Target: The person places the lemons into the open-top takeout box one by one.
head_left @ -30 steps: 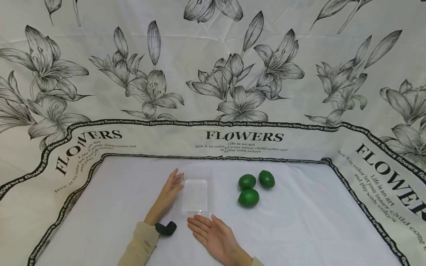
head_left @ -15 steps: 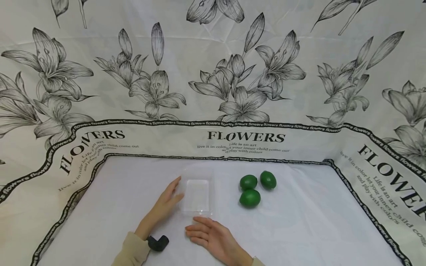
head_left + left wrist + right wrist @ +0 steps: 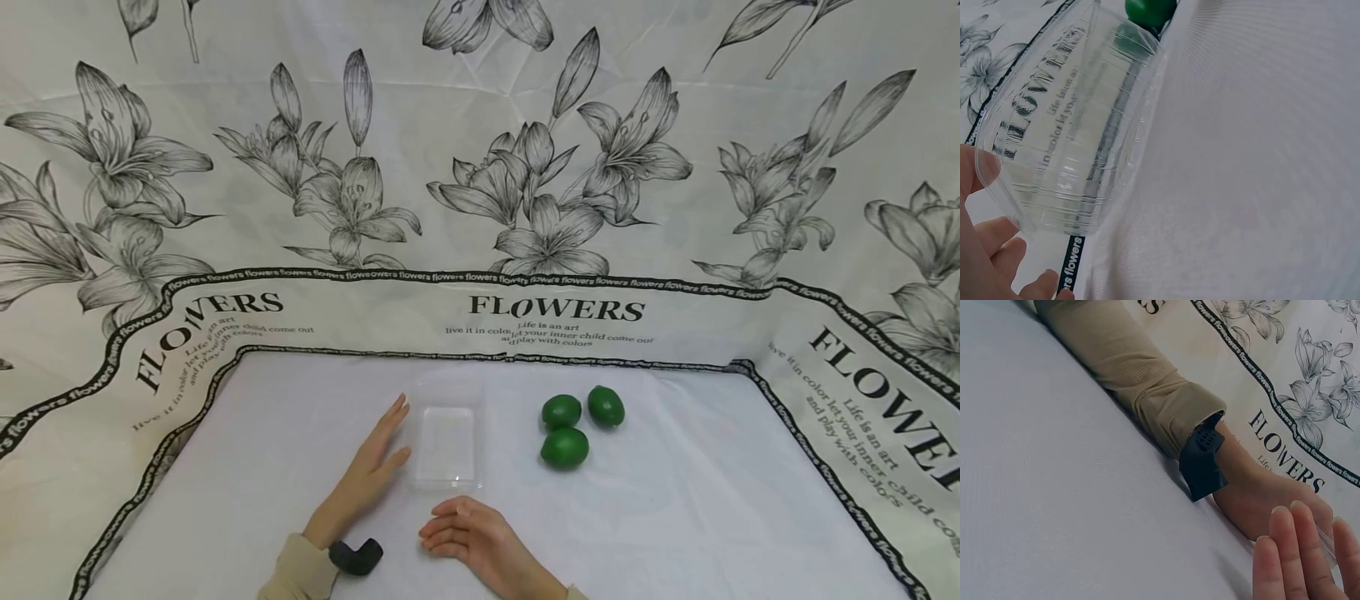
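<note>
A clear, empty plastic box (image 3: 448, 482) lies on the white cloth in the head view. My left hand (image 3: 372, 462) is at its left side, fingers extended, thumb apart. In the left wrist view the thumb (image 3: 982, 172) overlaps the see-through wall of the box; whether it touches is unclear. Just below the box's near edge is my right hand (image 3: 491, 537), fingers loosely bent and holding nothing. Its fingers (image 3: 1302, 550) show at the lower right of the right wrist view. To the right of the box sit three green limes: a front one (image 3: 565, 448), one behind (image 3: 561, 412), another farther right (image 3: 606, 406).
White cloth (image 3: 675, 508) covers the table. A floral-printed curtain (image 3: 375, 317) encloses its back and sides. A black wrist-worn device (image 3: 356, 557) sits at the left sleeve's cuff (image 3: 300, 568).
My left hand has drawn back from over the box's left edge to beside it. The right hand has eased away from the near edge, its fingers bending more. The limes stay put.
</note>
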The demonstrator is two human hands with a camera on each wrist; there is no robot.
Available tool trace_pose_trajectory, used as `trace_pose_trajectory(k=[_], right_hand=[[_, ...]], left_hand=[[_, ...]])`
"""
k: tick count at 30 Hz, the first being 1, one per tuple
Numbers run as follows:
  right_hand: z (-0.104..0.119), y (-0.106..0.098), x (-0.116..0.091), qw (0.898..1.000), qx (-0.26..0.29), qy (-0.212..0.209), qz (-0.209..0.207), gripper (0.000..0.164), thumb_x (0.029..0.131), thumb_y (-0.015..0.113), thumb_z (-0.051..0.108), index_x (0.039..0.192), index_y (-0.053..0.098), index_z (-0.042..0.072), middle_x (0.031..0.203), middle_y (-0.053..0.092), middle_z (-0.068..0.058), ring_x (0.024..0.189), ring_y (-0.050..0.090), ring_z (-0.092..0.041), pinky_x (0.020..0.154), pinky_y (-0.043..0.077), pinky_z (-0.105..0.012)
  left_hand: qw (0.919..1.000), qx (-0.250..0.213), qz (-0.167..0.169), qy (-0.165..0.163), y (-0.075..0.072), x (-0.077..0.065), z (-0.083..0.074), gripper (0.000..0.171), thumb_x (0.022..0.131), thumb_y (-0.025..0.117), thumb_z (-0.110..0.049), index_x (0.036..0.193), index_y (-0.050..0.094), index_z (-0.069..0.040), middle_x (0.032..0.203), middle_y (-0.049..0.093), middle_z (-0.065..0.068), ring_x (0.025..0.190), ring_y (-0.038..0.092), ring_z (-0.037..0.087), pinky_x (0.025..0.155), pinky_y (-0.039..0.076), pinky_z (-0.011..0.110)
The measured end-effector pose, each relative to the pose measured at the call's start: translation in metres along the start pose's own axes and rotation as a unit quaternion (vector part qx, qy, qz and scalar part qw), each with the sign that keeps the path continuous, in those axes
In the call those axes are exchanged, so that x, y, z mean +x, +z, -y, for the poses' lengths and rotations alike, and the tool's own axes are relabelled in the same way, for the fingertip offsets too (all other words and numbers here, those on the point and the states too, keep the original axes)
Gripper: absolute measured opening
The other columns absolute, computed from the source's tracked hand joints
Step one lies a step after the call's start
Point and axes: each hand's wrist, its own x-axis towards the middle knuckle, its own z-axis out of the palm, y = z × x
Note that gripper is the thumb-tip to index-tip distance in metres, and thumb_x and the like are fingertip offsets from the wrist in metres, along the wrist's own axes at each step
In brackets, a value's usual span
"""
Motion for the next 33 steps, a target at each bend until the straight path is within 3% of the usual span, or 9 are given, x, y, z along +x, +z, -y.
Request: trace_pose_trajectory(k=[7, 11, 14, 18, 22, 26, 30, 33], right_hand=[[0.007, 0.006, 0.001, 0.996, -0.066, -0.054, 0.002, 0.032, 0.106, 0.032, 0.009, 0.122, 0.058, 0.003, 0.116, 0.068, -0.01, 0.109, 0.065, -0.023, 0.098, 0.05, -0.036], [0.016, 0.009, 0.002, 0.988, -0.106, -0.112, 0.033, 0.032, 0.104, 0.03, 0.002, 0.122, 0.052, -0.015, 0.116, 0.068, -0.013, 0.108, 0.065, -0.024, 0.098, 0.05, -0.039], [0.027, 0.012, 0.002, 0.981, -0.133, -0.137, 0.034, 0.032, 0.103, 0.032, 0.0, 0.12, 0.045, -0.023, 0.115, 0.067, -0.014, 0.108, 0.065, -0.024, 0.098, 0.05, -0.041], [0.042, 0.014, 0.0, 0.978, -0.162, -0.132, -0.001, 0.029, 0.103, 0.036, 0.002, 0.119, 0.051, -0.017, 0.114, 0.067, -0.013, 0.108, 0.065, -0.023, 0.097, 0.051, -0.042], [0.055, 0.013, 0.001, 0.965, -0.202, -0.163, -0.019, 0.028, 0.102, 0.036, 0.0, 0.118, 0.052, -0.016, 0.114, 0.066, -0.017, 0.107, 0.065, -0.025, 0.097, 0.051, -0.042], [0.068, 0.009, 0.001, 0.936, -0.276, -0.208, -0.067, 0.026, 0.102, 0.04, 0.0, 0.116, 0.052, -0.018, 0.113, 0.065, -0.024, 0.105, 0.066, -0.025, 0.095, 0.053, -0.042], [0.077, 0.002, -0.001, 0.887, -0.347, -0.244, -0.182, 0.022, 0.101, 0.048, 0.003, 0.113, 0.059, -0.011, 0.111, 0.066, -0.024, 0.103, 0.066, -0.022, 0.092, 0.054, -0.037], [0.083, -0.003, -0.004, 0.847, -0.361, -0.272, -0.28, 0.02, 0.101, 0.052, 0.005, 0.112, 0.06, -0.009, 0.109, 0.067, -0.022, 0.102, 0.065, -0.022, 0.092, 0.053, -0.033]], left_hand=[[0.9997, 0.015, 0.014, -0.013, 0.0, -0.002, 0.0, 0.063, 0.097, 0.057, -0.008, 0.153, 0.03, 0.001, 0.161, 0.023, 0.019, 0.146, 0.023, 0.041, 0.117, 0.008, 0.018], [0.9994, 0.026, 0.022, -0.01, 0.0, -0.002, 0.0, 0.066, 0.095, 0.059, -0.01, 0.153, 0.029, 0.003, 0.162, 0.021, 0.019, 0.146, 0.02, 0.043, 0.117, 0.006, 0.019], [0.9991, 0.03, 0.028, -0.009, 0.0, -0.002, -0.001, 0.068, 0.094, 0.061, -0.011, 0.153, 0.029, 0.003, 0.162, 0.021, 0.019, 0.146, 0.017, 0.047, 0.118, 0.003, 0.019], [0.9988, 0.038, 0.029, -0.01, 0.001, -0.003, -0.002, 0.069, 0.093, 0.062, -0.011, 0.153, 0.03, 0.001, 0.161, 0.022, 0.021, 0.145, 0.015, 0.05, 0.118, 0.001, 0.021], [0.9985, 0.045, 0.029, -0.013, 0.001, -0.003, -0.002, 0.069, 0.092, 0.063, -0.01, 0.152, 0.032, 0.002, 0.161, 0.023, 0.02, 0.144, 0.016, 0.052, 0.118, 0.001, 0.021], [0.9983, 0.046, 0.029, -0.019, 0.0, -0.003, -0.002, 0.069, 0.092, 0.064, -0.011, 0.152, 0.033, 0.001, 0.162, 0.023, 0.018, 0.145, 0.016, 0.05, 0.118, 0.002, 0.022], [0.9981, 0.045, 0.032, -0.025, -0.001, -0.003, -0.003, 0.069, 0.093, 0.064, -0.012, 0.153, 0.032, -0.002, 0.162, 0.023, 0.016, 0.146, 0.016, 0.047, 0.12, 0.005, 0.031], [0.998, 0.046, 0.034, -0.026, -0.001, -0.002, -0.003, 0.069, 0.093, 0.063, -0.012, 0.154, 0.032, -0.002, 0.162, 0.023, 0.017, 0.146, 0.016, 0.047, 0.121, 0.009, 0.042]])
